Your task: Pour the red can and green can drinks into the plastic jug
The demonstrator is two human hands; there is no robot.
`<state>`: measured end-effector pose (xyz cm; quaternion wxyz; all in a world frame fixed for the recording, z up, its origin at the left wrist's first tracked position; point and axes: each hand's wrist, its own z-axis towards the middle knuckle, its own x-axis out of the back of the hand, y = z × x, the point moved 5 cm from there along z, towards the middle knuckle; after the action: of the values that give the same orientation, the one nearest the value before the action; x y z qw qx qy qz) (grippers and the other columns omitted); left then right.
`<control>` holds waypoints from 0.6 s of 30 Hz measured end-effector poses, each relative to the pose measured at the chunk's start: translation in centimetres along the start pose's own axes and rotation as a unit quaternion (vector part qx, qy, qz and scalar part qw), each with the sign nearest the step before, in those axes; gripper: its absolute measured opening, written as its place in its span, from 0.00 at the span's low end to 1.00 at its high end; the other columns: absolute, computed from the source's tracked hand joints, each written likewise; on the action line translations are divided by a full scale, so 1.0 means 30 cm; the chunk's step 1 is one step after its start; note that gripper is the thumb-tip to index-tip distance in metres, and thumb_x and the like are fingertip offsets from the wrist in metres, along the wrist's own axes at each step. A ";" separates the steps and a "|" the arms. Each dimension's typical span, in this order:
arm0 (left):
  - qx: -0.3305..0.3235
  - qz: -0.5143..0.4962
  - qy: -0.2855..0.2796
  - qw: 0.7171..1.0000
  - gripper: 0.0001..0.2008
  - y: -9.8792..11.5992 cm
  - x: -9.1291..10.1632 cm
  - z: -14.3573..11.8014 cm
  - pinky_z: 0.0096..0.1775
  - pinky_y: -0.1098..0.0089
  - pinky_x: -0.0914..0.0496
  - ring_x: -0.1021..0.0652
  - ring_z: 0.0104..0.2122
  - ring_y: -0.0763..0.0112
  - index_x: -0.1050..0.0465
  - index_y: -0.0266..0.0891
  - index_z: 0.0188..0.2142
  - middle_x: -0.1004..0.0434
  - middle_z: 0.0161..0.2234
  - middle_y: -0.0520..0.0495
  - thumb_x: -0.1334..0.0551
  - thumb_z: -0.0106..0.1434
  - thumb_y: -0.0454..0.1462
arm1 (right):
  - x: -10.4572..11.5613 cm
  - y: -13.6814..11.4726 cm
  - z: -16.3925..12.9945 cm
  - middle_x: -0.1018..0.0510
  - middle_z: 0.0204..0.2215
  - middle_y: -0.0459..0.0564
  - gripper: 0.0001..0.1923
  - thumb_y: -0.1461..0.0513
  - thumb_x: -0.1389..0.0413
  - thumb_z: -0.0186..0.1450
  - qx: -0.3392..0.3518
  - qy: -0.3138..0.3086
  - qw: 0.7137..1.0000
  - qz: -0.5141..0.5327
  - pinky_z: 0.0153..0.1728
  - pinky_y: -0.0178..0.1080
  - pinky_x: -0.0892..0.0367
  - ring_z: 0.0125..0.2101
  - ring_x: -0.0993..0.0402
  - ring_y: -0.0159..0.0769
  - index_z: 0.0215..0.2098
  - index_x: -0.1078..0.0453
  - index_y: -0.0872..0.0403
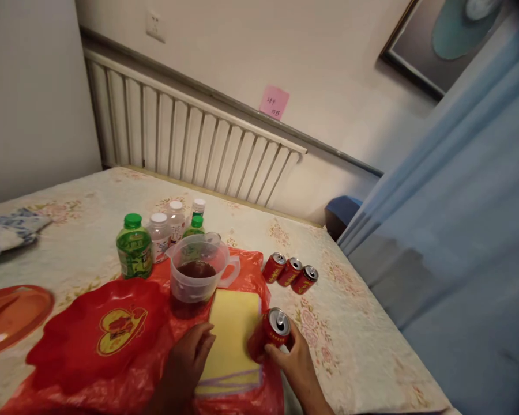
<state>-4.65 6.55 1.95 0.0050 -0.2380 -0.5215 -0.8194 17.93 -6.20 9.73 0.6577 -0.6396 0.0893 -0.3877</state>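
My right hand (297,358) grips a red drink can (263,340) by its side, thumb in front; the can is tilted slightly above the right edge of a stack of yellow sheets (233,328). My left hand (188,357) hovers at the sheets' left edge, fingers loosely bent and a little apart, with nothing visible in it. Just beyond stands a clear plastic measuring jug (190,288) with dark brown liquid (196,269) inside. Three red cans (290,272) with opened tops stand in a row to the far right of the jug.
Green-capped bottles (134,248) and white-capped bottles (159,236) cluster behind the jug. At left lie a scalloped red tray (78,340) and an orange-red tray (8,314). Red plastic sheeting (251,262) covers part of the flowered cloth (363,346). A blue curtain (471,190) hangs right.
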 end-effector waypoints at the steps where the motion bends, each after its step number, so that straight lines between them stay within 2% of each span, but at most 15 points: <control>1: 0.017 0.022 0.007 1.000 0.13 -0.013 0.011 -0.013 0.40 0.70 0.24 0.19 0.38 0.66 0.27 0.43 0.43 0.18 0.39 0.48 0.45 0.67 0.46 | 0.025 0.027 0.002 0.19 0.46 0.54 0.31 0.64 0.36 0.45 -0.003 0.009 1.000 0.000 0.49 0.44 0.28 0.48 0.23 0.50 0.49 0.27 0.55; 7: 0.067 0.133 0.046 0.988 0.16 -0.050 0.056 -0.079 0.43 0.67 0.25 0.19 0.40 0.64 0.26 0.44 0.40 0.18 0.40 0.49 0.48 0.65 0.48 | 0.181 0.185 0.024 0.18 0.44 0.55 0.32 0.61 0.36 0.43 -0.036 0.088 0.995 -0.026 0.42 0.42 0.24 0.44 0.22 0.51 0.48 0.25 0.56; 13: 0.076 0.213 -0.013 0.974 0.17 -0.051 0.019 -0.094 0.48 0.65 0.28 0.21 0.46 0.64 0.28 0.44 0.44 0.20 0.45 0.47 0.52 0.68 0.46 | 0.318 0.285 0.082 0.18 0.43 0.55 0.32 0.58 0.35 0.44 -0.043 0.129 0.991 -0.020 0.41 0.44 0.24 0.42 0.21 0.51 0.49 0.25 0.55; 18: 0.110 0.262 -0.035 0.958 0.20 -0.072 0.011 -0.088 0.51 0.60 0.29 0.22 0.49 0.60 0.30 0.40 0.48 0.22 0.49 0.43 0.54 0.67 0.45 | 0.431 0.343 0.169 0.18 0.41 0.56 0.33 0.58 0.37 0.46 -0.053 0.154 0.986 -0.028 0.42 0.44 0.26 0.39 0.21 0.49 0.51 0.28 0.58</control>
<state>-6.51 5.35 -0.69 0.2272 -0.3926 -0.5276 -0.7183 33.95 -11.57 6.08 0.5903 -0.6087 0.1921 -0.4941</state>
